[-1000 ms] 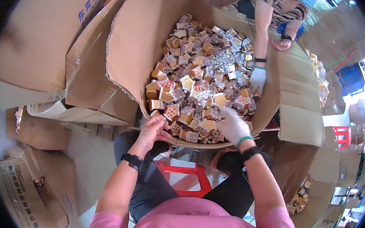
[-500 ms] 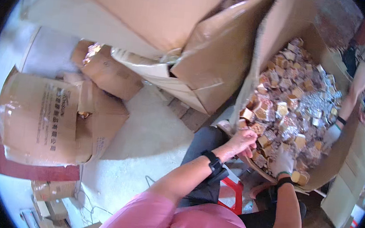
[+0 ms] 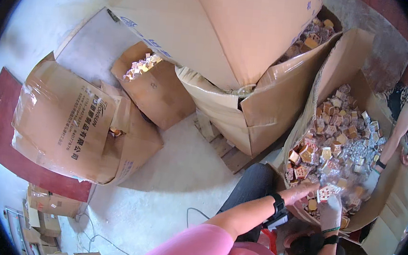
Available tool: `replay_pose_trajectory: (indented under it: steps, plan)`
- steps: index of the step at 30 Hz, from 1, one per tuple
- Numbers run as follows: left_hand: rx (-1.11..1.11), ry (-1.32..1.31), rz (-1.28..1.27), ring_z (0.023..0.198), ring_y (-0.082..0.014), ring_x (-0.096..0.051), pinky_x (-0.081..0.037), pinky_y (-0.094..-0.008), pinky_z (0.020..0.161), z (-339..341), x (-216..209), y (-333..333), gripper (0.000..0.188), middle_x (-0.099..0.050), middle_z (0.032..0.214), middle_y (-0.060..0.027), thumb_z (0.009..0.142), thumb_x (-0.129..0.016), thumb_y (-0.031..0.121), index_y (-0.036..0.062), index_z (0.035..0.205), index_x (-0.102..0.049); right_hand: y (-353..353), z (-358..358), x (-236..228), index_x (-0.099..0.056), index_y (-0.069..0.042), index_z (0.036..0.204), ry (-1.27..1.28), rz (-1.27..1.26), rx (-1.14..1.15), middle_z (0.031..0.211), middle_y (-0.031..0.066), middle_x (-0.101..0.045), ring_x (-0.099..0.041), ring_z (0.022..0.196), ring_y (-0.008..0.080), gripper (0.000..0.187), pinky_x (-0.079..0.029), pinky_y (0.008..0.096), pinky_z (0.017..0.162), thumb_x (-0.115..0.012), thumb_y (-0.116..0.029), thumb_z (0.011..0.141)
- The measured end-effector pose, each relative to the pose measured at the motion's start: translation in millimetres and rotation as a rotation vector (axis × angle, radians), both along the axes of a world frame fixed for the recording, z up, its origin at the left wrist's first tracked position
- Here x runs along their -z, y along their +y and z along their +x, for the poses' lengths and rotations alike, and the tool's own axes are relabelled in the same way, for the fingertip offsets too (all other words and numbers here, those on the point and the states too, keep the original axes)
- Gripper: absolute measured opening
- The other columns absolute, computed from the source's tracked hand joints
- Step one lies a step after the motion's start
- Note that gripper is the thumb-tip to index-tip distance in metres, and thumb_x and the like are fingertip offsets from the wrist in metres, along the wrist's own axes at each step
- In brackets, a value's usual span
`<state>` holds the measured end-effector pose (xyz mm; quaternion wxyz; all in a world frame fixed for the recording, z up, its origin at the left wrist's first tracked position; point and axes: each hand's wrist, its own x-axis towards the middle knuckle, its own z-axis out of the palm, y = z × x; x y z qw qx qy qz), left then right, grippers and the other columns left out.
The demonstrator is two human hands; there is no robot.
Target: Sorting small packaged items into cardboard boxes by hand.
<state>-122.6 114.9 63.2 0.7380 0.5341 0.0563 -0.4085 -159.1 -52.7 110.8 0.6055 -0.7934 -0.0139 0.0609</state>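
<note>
A small white house-shaped ornament [image 3: 325, 192] with reddish dots is between my two hands, above the near side of a large open carton [image 3: 313, 100]. My bare left hand [image 3: 302, 191] reaches in from the left, its fingertips at the ornament's edge. My right hand [image 3: 330, 215], in a pale glove, has its fingers closed around the ornament from below. Under and beyond them lies a heap of small house-shaped ornaments [image 3: 337, 139], many in clear plastic wrap. Loose clear wrap [image 3: 338, 171] lies just past my fingers.
At the right, another person's gloved hand [image 3: 370, 182] reaches into the same carton. Beside it stands a tall carton [image 3: 283, 105], with more ornaments [image 3: 313, 40] behind. A smaller open carton [image 3: 161, 92] and a printed carton [image 3: 64, 120] stand left. A cable [image 3: 92, 234] crosses the floor.
The view has shifted, so the cartons sit lower and farther right. My hands have come together, and the dotted ornament now shows between them. My right hand has lifted from the heap.
</note>
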Motion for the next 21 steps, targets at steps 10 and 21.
replay_pose_trajectory:
  steps: [10,21]
  plan:
    - [-0.305,-0.106,-0.116,0.059,-0.0075,-0.052,-0.043,-0.0230,0.047,-13,-37,-18,0.036,-0.053,0.075,0.0009,0.082,-0.058,0.045,0.0121,0.093,-0.049,18,-23,-5,-0.054,-0.001,0.086,-0.132,0.118,0.060,0.088,0.0131,-0.054,-0.051,0.086,0.0313,0.022,-0.043,0.0380,0.074,-0.061,-0.001,0.065]
    - [-0.324,-0.690,0.240,0.099,-0.0240,-0.052,-0.039,-0.0360,0.088,-14,-55,-15,0.050,-0.055,0.102,-0.0159,0.078,-0.065,0.027,-0.0006,0.112,-0.041,10,-21,-41,-0.049,-0.012,0.096,0.170,0.816,0.280,0.080,-0.0026,-0.052,-0.050,0.062,0.0067,0.011,-0.042,0.0194,0.049,-0.048,-0.016,0.086]
